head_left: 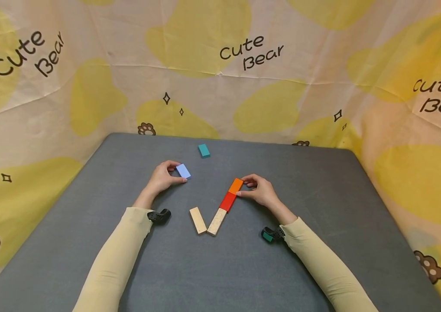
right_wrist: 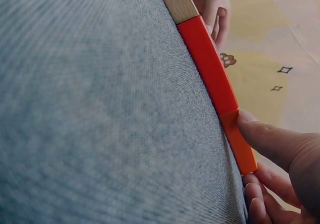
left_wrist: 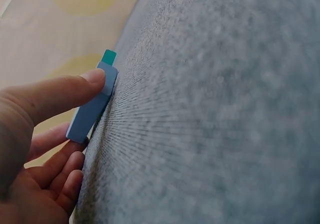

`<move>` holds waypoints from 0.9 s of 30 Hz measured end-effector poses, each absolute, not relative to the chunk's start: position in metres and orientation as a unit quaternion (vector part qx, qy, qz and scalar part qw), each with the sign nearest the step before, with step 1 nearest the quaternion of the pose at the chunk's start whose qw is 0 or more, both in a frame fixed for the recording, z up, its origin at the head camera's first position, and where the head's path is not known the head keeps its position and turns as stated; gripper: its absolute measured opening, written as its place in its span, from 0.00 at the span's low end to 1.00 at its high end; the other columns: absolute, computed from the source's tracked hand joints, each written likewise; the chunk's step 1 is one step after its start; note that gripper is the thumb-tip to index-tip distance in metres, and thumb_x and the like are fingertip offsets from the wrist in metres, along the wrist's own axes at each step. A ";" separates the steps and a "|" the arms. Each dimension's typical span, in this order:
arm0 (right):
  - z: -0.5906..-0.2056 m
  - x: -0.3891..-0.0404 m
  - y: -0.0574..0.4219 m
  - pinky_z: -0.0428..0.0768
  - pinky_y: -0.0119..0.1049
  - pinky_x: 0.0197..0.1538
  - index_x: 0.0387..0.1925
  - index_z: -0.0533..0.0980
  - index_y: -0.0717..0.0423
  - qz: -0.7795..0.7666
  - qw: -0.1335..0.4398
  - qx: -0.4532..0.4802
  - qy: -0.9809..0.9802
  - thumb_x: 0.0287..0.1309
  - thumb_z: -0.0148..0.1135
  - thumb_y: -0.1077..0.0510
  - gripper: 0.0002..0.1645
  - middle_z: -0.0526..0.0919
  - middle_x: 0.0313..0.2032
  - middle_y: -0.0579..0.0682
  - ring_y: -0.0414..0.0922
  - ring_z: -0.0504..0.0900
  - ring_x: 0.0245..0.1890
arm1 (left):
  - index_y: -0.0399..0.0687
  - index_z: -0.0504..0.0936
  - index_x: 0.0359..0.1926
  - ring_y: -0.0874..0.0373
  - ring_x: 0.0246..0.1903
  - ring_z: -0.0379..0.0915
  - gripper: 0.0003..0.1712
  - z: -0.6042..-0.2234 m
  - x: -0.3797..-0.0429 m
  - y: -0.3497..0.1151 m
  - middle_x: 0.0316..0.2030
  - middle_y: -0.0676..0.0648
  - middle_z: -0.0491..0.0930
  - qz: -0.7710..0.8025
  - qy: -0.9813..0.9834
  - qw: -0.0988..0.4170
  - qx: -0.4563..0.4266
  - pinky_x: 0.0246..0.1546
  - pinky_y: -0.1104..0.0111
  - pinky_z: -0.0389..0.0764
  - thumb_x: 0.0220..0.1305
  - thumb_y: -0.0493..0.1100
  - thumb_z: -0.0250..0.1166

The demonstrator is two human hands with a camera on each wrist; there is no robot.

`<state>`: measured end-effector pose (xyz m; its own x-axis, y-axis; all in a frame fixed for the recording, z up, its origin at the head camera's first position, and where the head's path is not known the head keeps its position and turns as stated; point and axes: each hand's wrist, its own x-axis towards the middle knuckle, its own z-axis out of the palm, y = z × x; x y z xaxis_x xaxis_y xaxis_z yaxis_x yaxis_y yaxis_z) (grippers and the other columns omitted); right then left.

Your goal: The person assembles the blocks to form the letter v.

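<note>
My left hand [head_left: 161,177] pinches a light blue rectangular block [head_left: 183,171] between thumb and fingers. In the left wrist view the thumb lies across one end of the blue block [left_wrist: 90,116], and fingertips are at its other end, close to the table. My right hand [head_left: 263,190] holds an orange block [head_left: 236,185] by its ends, thumb near the seam with a red block [head_left: 227,202]. Orange, red and a pale wooden block [head_left: 217,222] lie end to end in a slanting row. A second wooden block [head_left: 198,220] angles away from the row's near end, forming a V.
A teal block [head_left: 204,151] lies farther back on the grey table [head_left: 212,277], beyond the blue one. Patterned cloth [head_left: 189,56] hangs behind the table and along both sides. A black wrist camera [head_left: 160,216] sits on the left wrist, another [head_left: 272,234] on the right.
</note>
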<state>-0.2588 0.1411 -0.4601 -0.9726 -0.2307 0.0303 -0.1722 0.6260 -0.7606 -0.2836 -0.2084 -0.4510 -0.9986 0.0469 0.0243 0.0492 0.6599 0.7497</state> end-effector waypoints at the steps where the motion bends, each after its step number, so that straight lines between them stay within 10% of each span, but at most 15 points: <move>1: -0.460 -0.259 0.141 0.75 0.45 0.52 0.51 0.77 0.52 -0.418 0.035 -0.112 0.901 0.44 0.76 0.48 0.31 0.81 0.48 0.53 0.49 0.78 0.48 | 0.41 0.72 0.59 0.43 0.56 0.66 0.39 -0.451 -0.284 -0.209 0.56 0.37 0.71 -0.415 -0.909 0.000 -0.025 0.58 0.51 0.66 0.47 0.48 0.76; 27: -0.462 -0.262 0.138 0.75 0.45 0.52 0.51 0.77 0.51 -0.428 0.045 -0.101 0.897 0.44 0.75 0.46 0.32 0.81 0.49 0.53 0.49 0.78 0.49 | 0.40 0.74 0.59 0.43 0.54 0.74 0.39 -0.447 -0.267 -0.213 0.53 0.35 0.73 -0.475 -0.879 0.035 -0.025 0.55 0.57 0.74 0.44 0.41 0.77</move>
<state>-0.2621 0.1382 -0.4620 -0.9756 -0.2195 0.0055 -0.1424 0.6133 -0.7769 -0.2668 -0.2129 -0.4470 -0.9963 0.0108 0.0852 0.0772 0.5472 0.8334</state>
